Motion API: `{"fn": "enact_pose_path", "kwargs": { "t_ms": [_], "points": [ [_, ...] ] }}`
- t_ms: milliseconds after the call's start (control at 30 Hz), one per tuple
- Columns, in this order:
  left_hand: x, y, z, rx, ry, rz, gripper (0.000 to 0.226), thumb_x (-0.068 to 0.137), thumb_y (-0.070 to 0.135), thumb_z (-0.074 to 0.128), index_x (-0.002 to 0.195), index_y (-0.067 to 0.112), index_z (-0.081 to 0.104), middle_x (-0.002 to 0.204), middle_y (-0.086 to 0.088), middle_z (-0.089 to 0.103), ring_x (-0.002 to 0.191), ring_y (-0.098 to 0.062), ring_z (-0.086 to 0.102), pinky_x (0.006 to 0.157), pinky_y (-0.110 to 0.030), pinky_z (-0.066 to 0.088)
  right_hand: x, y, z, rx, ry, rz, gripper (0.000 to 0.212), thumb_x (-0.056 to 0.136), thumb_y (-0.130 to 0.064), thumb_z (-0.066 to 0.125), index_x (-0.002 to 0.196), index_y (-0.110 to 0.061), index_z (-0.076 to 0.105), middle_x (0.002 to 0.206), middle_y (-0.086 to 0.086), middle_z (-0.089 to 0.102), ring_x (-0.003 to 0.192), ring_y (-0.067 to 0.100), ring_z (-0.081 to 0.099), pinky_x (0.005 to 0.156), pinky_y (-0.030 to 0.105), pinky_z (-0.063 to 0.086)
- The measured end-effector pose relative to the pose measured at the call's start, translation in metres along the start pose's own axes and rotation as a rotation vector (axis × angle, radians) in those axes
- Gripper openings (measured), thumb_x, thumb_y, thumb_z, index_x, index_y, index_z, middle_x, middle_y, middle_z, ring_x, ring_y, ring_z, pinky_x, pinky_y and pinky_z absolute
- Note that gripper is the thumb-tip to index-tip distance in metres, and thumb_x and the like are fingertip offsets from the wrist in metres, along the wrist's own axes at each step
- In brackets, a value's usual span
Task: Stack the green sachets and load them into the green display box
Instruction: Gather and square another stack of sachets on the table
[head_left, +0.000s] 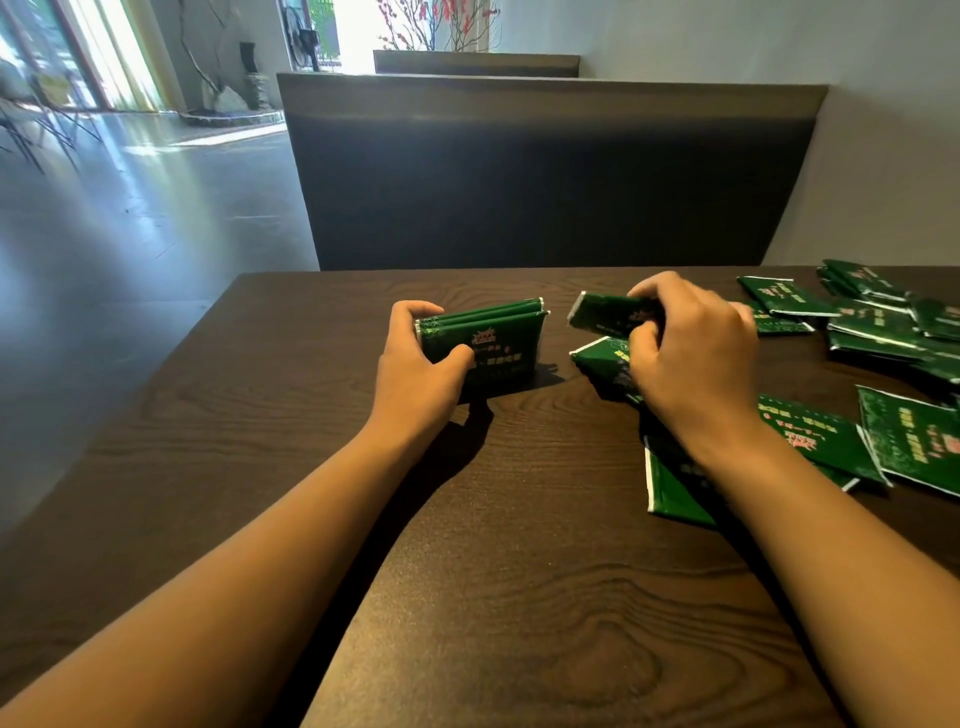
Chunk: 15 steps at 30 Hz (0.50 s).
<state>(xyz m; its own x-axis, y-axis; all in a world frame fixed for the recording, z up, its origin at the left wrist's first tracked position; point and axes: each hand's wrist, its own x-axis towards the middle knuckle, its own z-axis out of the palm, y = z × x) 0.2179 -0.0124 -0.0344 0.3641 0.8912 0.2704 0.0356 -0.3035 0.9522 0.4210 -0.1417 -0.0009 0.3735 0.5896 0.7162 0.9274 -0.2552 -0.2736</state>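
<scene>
My left hand (415, 364) grips a small stack of green sachets (498, 338) standing on edge on the dark wooden table (493, 571), thumb in front and fingers behind. To the right, my right hand (691, 353) pinches a single green sachet (602, 314) lifted just above the table, a short gap from the stack. More loose green sachets (883, 322) lie scattered at the right side, some under my right hand and forearm (670, 493). No green display box is in view.
A dark upholstered bench back (545, 171) stands behind the table's far edge. The table's left edge drops to a shiny grey floor (130, 234). Bare tabletop lies between and in front of my forearms.
</scene>
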Motion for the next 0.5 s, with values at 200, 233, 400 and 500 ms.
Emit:
{"fn": "enact_pose_path", "kwargs": {
  "t_ms": [200, 233, 400, 500],
  "points": [
    [0.000, 0.003, 0.001, 0.011, -0.007, -0.023, 0.021, 0.097, 0.002, 0.057, 0.109, 0.016, 0.048, 0.107, -0.001, 0.060, 0.100, -0.014, 0.065, 0.067, -0.022, 0.059, -0.004, -0.016, -0.002, 0.277, 0.023, -0.205, 0.019, 0.088, -0.012, 0.049, 0.102, -0.008, 0.061, 0.093, 0.007, 0.061, 0.082, 0.020, 0.055, 0.065, 0.030, 0.043],
    [0.000, 0.004, 0.002, 0.009, -0.017, -0.027, 0.019, 0.097, 0.001, 0.055, 0.107, 0.016, 0.049, 0.105, -0.002, 0.061, 0.097, -0.015, 0.065, 0.066, -0.022, 0.059, -0.005, -0.019, 0.001, 0.271, -0.051, -0.239, 0.023, 0.087, -0.015, 0.049, 0.106, -0.009, 0.061, 0.096, 0.007, 0.061, 0.084, 0.020, 0.054, 0.069, 0.031, 0.045],
    [-0.001, 0.008, 0.002, -0.063, -0.047, -0.079, 0.019, 0.099, -0.001, 0.049, 0.100, 0.017, 0.048, 0.095, -0.005, 0.062, 0.083, -0.018, 0.066, 0.065, -0.033, 0.059, -0.012, -0.021, 0.023, 0.039, -0.421, -0.321, 0.044, 0.087, -0.026, 0.050, 0.130, -0.022, 0.056, 0.115, -0.001, 0.060, 0.100, 0.022, 0.054, 0.084, 0.042, 0.048],
    [-0.003, 0.012, 0.002, -0.102, -0.094, -0.083, 0.015, 0.100, 0.000, 0.045, 0.101, 0.015, 0.048, 0.099, -0.009, 0.061, 0.085, -0.021, 0.066, 0.059, -0.028, 0.056, -0.010, -0.018, 0.024, 0.124, -0.362, -0.314, 0.044, 0.085, -0.011, 0.063, 0.128, -0.018, 0.057, 0.114, 0.002, 0.059, 0.101, 0.022, 0.051, 0.081, 0.040, 0.051]
  ]
}}
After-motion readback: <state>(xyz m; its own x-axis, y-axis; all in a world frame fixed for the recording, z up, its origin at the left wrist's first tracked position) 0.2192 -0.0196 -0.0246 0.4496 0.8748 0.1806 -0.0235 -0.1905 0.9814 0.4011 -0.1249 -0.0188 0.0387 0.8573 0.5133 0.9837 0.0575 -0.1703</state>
